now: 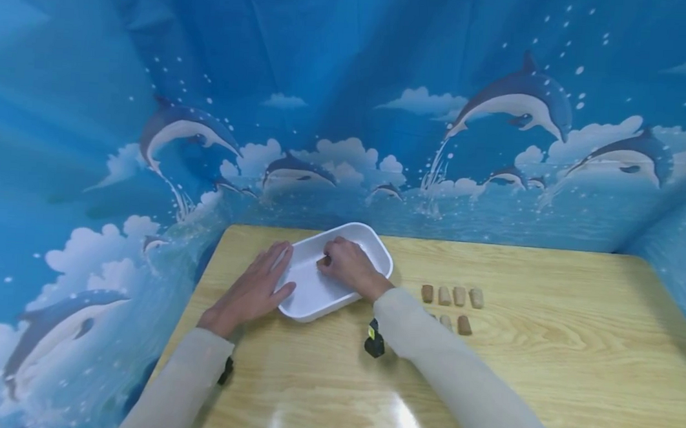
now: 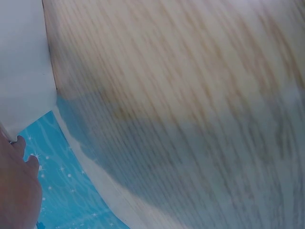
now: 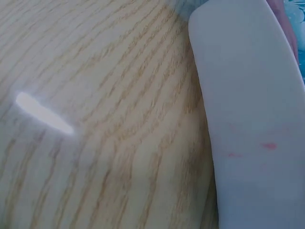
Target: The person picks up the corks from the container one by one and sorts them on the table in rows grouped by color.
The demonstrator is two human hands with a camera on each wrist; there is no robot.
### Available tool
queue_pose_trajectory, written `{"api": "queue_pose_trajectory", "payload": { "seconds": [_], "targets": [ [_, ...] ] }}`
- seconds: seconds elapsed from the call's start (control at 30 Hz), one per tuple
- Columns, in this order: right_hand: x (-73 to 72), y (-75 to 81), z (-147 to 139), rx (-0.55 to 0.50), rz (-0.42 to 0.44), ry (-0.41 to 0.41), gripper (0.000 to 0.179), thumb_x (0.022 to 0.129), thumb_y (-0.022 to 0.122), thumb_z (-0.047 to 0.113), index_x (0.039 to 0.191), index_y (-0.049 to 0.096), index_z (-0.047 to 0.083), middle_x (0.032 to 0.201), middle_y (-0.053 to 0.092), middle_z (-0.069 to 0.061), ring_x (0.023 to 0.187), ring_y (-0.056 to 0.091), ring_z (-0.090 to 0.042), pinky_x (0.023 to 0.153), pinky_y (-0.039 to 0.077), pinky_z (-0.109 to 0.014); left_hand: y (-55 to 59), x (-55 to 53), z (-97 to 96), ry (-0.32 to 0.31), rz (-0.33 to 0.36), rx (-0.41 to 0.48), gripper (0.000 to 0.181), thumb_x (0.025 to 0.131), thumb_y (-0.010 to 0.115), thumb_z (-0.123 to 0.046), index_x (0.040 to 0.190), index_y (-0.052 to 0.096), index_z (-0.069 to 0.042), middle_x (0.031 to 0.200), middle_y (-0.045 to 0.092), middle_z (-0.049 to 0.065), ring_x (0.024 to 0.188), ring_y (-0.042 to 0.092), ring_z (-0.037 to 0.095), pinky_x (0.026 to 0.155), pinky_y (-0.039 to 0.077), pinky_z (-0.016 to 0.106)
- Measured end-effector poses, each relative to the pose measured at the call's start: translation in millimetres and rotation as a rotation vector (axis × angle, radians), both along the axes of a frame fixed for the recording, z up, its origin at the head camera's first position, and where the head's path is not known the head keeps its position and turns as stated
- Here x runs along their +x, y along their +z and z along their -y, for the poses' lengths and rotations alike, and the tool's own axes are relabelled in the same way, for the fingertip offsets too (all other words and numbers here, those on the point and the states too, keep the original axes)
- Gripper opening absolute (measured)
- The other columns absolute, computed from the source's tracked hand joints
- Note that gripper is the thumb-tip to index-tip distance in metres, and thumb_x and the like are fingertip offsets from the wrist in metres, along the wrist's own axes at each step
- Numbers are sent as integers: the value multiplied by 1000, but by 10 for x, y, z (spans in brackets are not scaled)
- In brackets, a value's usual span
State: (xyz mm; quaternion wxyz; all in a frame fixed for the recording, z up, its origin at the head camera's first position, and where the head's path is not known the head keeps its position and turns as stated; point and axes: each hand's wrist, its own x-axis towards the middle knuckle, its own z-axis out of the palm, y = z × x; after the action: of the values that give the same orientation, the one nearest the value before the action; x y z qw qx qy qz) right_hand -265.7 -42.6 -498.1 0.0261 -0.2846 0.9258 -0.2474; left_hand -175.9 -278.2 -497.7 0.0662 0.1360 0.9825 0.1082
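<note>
A white rectangular tray [image 1: 306, 293] stands at an angle near the table's far edge. My left hand [image 1: 254, 287] rests at its left side, fingers extended along the rim and thumb apart. Inside the tray, my right hand [image 1: 349, 263] pinches a small brown cork stopper [image 1: 321, 262], mostly covered by the fingers. The left wrist view catches part of the left hand [image 2: 19, 186] beside the tray's white wall [image 2: 24, 57]. Only the tray's outer side [image 3: 248, 95], with faint red marks, fills the right of the right wrist view; the right hand's fingers cannot be made out there.
Right of the tray, several tapered cork stoppers [image 1: 459, 296] stand in two rows on the wood-grain table [image 1: 573, 381]. The right sleeve [image 1: 429, 341] partly covers the nearer row, where a darker cork [image 1: 464, 325] shows. A blue dolphin-print curtain [image 1: 348, 111] hangs behind the table.
</note>
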Motion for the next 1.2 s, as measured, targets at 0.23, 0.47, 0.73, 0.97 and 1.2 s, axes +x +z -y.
{"api": "queue_pose_trajectory", "payload": {
  "seconds": [0.23, 0.47, 0.73, 0.97, 1.2],
  "targets": [
    [-4, -13, 31, 35, -36, -16, 20, 98, 81, 27, 99, 77, 8, 96, 72, -7, 81, 66, -20, 79, 61, -38, 29, -1, -21, -4, -10, -2, 84, 114, 47, -51, 177, 3, -15, 186, 4, 11, 173, 3, 32, 141, 11, 53],
    [-14, -25, 19, 67, -2, -24, 23, 98, 81, 29, 108, 78, 8, 104, 74, -7, 88, 69, -21, 83, 62, -38, 46, 3, -40, -26, -19, 7, 84, 114, 48, -48, 176, 6, -11, 185, 5, 14, 172, 5, 34, 141, 10, 54],
    [-1, 38, -109, 52, 63, 15, 14, 98, 81, 19, 109, 78, 11, 105, 73, -5, 95, 68, -20, 90, 61, -39, 48, 7, -33, -26, -17, 11, 84, 114, 49, -48, 176, 6, -11, 185, 6, 13, 172, 5, 33, 141, 10, 52],
    [18, 149, -282, -24, 52, 58, 22, 96, 80, 14, 117, 79, 8, 112, 74, -7, 104, 70, -23, 96, 62, -40, 56, 14, -30, 3, 3, 8, 84, 114, 48, -51, 177, 4, -14, 186, 5, 11, 172, 6, 35, 141, 11, 54],
    [57, 231, -616, -103, 20, 116, 30, 97, 76, 15, 126, 76, 8, 125, 75, -9, 122, 71, -28, 107, 60, -46, 63, 26, -22, 1, 4, 8, 84, 114, 46, -51, 176, 4, -13, 186, 5, 12, 172, 6, 35, 141, 10, 53]
  ]
}}
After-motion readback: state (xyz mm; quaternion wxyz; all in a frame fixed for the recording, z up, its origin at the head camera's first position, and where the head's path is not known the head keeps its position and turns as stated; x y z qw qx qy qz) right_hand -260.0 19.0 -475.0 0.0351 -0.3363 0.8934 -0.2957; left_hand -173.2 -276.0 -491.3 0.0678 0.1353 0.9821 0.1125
